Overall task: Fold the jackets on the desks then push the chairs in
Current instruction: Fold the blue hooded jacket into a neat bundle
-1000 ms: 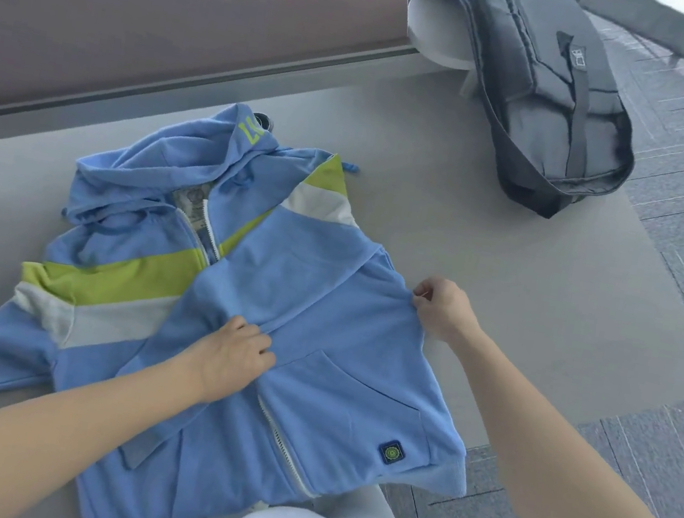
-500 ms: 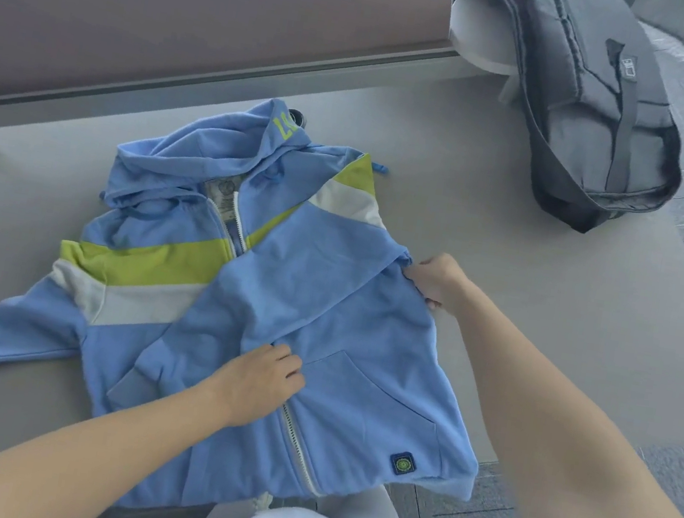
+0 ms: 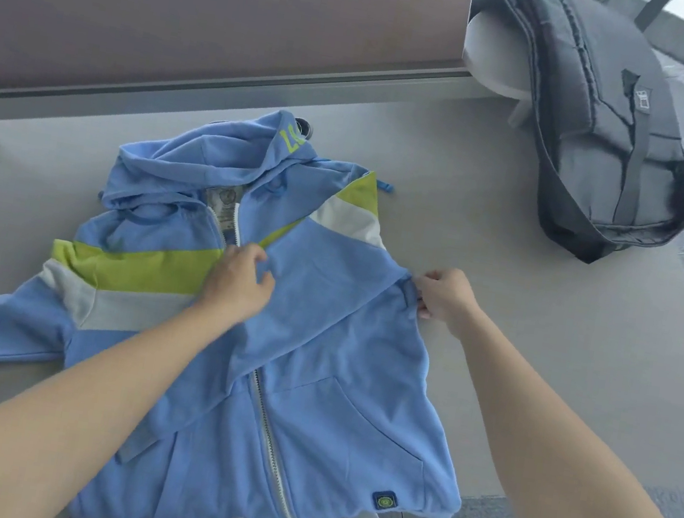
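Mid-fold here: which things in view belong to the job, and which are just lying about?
Job in hand:
- blue hooded jacket, gripped by left hand and right hand
- desk
- white chair, to push in later

Lying about:
- grey backpack, draped over that chair
- partition panel

Left hand [image 3: 238, 282] is up the jacket [image 3: 329, 413] toward 12 o'clock: a second ago we had it low by the pocket, on the zip [image 3: 268, 430]. Now it sits at the upper edge of the folded sleeve [image 3: 316, 299], just beside the lime stripe [image 3: 141, 267], fingers curled on the cloth there. The stretch of zip it covered now shows. Right hand [image 3: 442, 295] crept along the jacket's 3 o'clock edge toward 12, and we now see it pinching right at the corner where the sleeve folds over.
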Demonstrator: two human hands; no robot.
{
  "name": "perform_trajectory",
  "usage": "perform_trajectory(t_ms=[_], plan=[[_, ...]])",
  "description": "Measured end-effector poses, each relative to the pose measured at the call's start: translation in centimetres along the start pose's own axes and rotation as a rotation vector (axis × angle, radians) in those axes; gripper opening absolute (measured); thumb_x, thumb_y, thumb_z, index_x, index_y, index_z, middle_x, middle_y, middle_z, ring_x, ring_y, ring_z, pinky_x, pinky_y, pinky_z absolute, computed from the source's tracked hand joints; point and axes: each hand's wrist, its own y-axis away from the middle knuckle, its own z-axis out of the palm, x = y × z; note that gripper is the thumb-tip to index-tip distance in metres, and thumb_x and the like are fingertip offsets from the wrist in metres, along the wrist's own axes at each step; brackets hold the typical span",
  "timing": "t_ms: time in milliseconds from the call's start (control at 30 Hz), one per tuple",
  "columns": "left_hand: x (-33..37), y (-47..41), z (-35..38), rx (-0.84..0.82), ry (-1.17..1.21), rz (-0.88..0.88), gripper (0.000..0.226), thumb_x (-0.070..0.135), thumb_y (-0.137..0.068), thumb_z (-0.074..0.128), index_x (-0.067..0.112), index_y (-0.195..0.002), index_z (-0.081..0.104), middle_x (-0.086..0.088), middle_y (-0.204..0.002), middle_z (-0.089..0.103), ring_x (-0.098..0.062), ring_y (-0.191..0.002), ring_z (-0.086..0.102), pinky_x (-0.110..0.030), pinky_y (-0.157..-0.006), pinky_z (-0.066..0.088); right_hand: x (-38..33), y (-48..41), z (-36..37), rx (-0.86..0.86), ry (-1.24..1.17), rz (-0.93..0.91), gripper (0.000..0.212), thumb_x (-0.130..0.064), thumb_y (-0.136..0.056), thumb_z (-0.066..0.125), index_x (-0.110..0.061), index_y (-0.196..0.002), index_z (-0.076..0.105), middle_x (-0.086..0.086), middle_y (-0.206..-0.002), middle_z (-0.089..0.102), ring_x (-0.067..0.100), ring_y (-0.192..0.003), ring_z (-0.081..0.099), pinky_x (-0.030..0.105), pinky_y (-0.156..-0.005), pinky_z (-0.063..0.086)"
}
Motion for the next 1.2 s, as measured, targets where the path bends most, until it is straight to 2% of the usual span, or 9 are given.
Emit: perform_trajectory(t_ms=[133,200,267,367,533,700,867,1067,1200], plan=[[-0.5,-4.9,-0.4,-0.011,0.099,-0.439,0.049,0.031,-0.096,0.059,-0.002,-0.131,0.049,-0.02,-0.133,0.056,-0.04,-0.12,0.055,-0.04,-0.092,0.046,-0.6,-0.4,0.2,-0.063,0.06,-0.066,0.006,-0.015,-0.085,0.066,-0.014,-0.079,0.063,0.001,-0.067,0.061,0.021,-0.063,0.059,0.035,-0.067,0.056],[-1.1,-6.2,0.1,-0.022,0.23,-0.508,0.05,0.034,-0.094,0.063,-0.003,-0.125,0.054,-0.015,-0.125,0.061,-0.038,-0.11,0.06,-0.038,-0.084,0.051,-1.0,-0.7,0.3,-0.069,0.151,-0.152,0.008,-0.022,-0.086,0.069,-0.024,-0.093,0.065,-0.009,-0.075,0.065,0.016,-0.072,0.062,0.031,-0.069,0.054],[-1.3,-6.7,0.4,-0.024,0.369,-0.547,0.041,0.032,-0.093,0.066,-0.002,-0.115,0.058,-0.009,-0.111,0.06,-0.034,-0.096,0.062,-0.035,-0.072,0.049,-1.3,-0.8,0.5,-0.075,0.296,-0.208,0.007,-0.025,-0.087,0.064,-0.02,-0.09,0.068,-0.01,-0.074,0.064,0.016,-0.073,0.058,0.027,-0.063,0.046],[-2.0,-7.1,0.3,-0.006,0.424,-0.518,0.019,0.025,-0.094,0.063,0.008,-0.086,0.06,-0.01,-0.091,0.062,-0.025,-0.067,0.054,-0.031,-0.061,0.044,-1.5,-1.1,0.7,-0.058,0.388,-0.204,0.021,-0.022,-0.086,0.056,-0.005,-0.089,0.067,0.001,-0.071,0.057,0.02,-0.067,0.048,0.029,-0.057,0.038],[-4.0,-7.1,-1.2,0.101,0.423,-0.502,0.007,0.016,-0.095,0.061,0.009,-0.094,0.062,-0.01,-0.095,0.063,-0.025,-0.081,0.055,-0.032,-0.068,0.041,-2.0,-0.8,-0.6,0.09,0.334,-0.191,0.021,-0.015,-0.086,0.049,-0.006,-0.088,0.068,0.01,-0.076,0.063,0.025,-0.067,0.05,0.029,-0.055,0.039],[-4.7,-6.7,-1.0,0.079,0.26,-0.467,0.014,0.02,-0.098,0.057,0.008,-0.093,0.06,-0.013,-0.094,0.063,-0.029,-0.081,0.055,-0.033,-0.067,0.037,-1.7,-0.4,-0.3,0.145,0.353,-0.182,0.023,-0.012,-0.091,0.047,-0.009,-0.092,0.069,0.006,-0.076,0.064,0.022,-0.064,0.051,0.024,-0.05,0.038],[-4.6,-6.9,-0.8,0.115,0.146,-0.375,0.026,0.029,-0.1,0.053,0.005,-0.097,0.064,-0.016,-0.102,0.069,-0.038,-0.099,0.061,-0.038,-0.078,0.044,-2.0,-0.6,0.4,0.122,0.354,-0.16,0.023,-0.015,-0.094,0.048,-0.011,-0.098,0.07,0.002,-0.078,0.063,0.021,-0.069,0.054,0.024,-0.051,0.037],[-4.2,-7.3,-1.0,0.163,0.153,-0.335,0.022,0.026,-0.097,0.062,0.007,-0.092,0.073,-0.014,-0.094,0.072,-0.036,-0.094,0.064,-0.03,-0.07,0.039,-1.2,-0.5,0.5,0.208,0.383,-0.153,0.019,-0.017,-0.093,0.048,-0.011,-0.1,0.066,0.01,-0.085,0.067,0.033,-0.081,0.062,0.037,-0.066,0.052],[-4.1,-7.0,-1.2,0.203,0.108,-0.313,0.017,0.018,-0.093,0.065,0.011,-0.105,0.056,-0.013,-0.108,0.065,-0.036,-0.104,0.058,-0.038,-0.078,0.041,-1.1,-0.2,0.9,0.193,0.385,-0.144,0.017,-0.017,-0.093,0.048,-0.012,-0.102,0.061,0.011,-0.088,0.067,0.033,-0.082,0.061,0.036,-0.064,0.049]])
